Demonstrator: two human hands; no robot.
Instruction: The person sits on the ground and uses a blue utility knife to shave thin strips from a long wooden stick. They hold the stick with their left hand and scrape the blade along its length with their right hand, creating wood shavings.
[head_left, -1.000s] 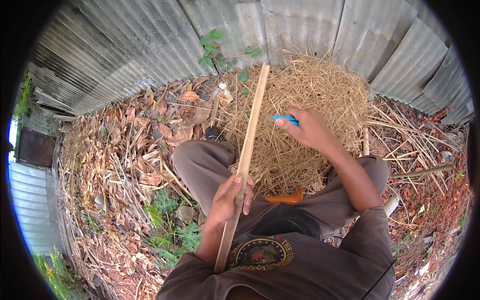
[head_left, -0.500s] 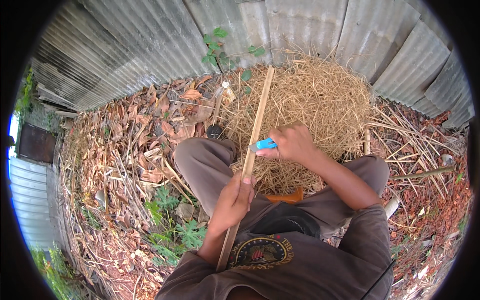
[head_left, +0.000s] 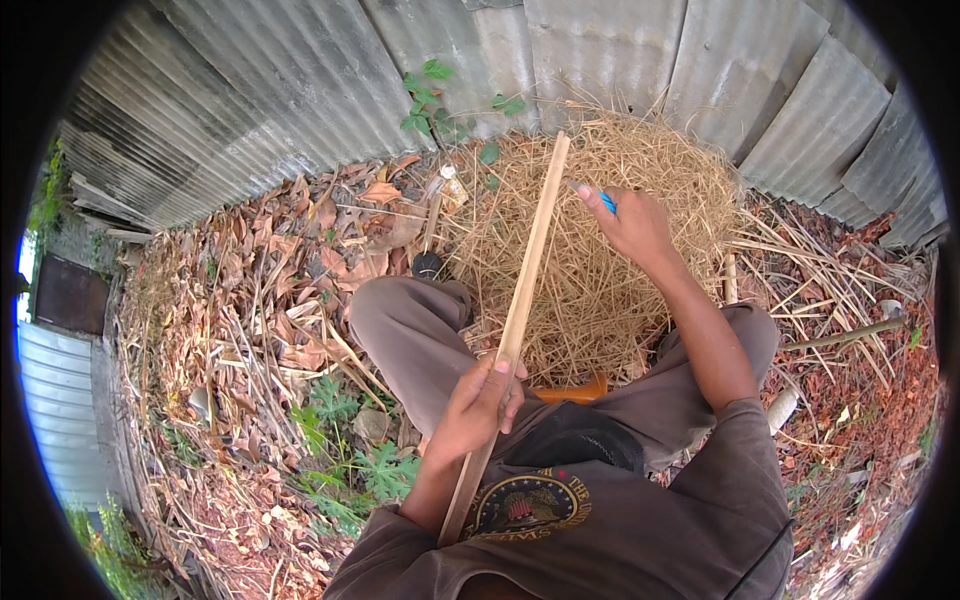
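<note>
My left hand (head_left: 478,408) is wrapped round the lower half of a long, pale wooden strip (head_left: 537,250). The strip slants up and away from my torso, its lower end against my shirt and its far end over the straw. In my right hand (head_left: 640,228) is a blue-handled utility knife (head_left: 607,201), gripped with the thumb along it. Its blade points left toward the strip's far end, and a small gap seems to lie between them.
A heap of dry straw (head_left: 620,290) lies between my bent legs and a corrugated metal fence (head_left: 610,60). An orange object (head_left: 570,390) sits near my lap. Dry leaves (head_left: 290,250) and green weeds (head_left: 385,465) cover the left ground, with sticks (head_left: 840,338) at the right.
My right hand has carried the knife up and away, from the strip's middle to near its far end. The strip's far end has swung slightly right, and its broad face shows more.
</note>
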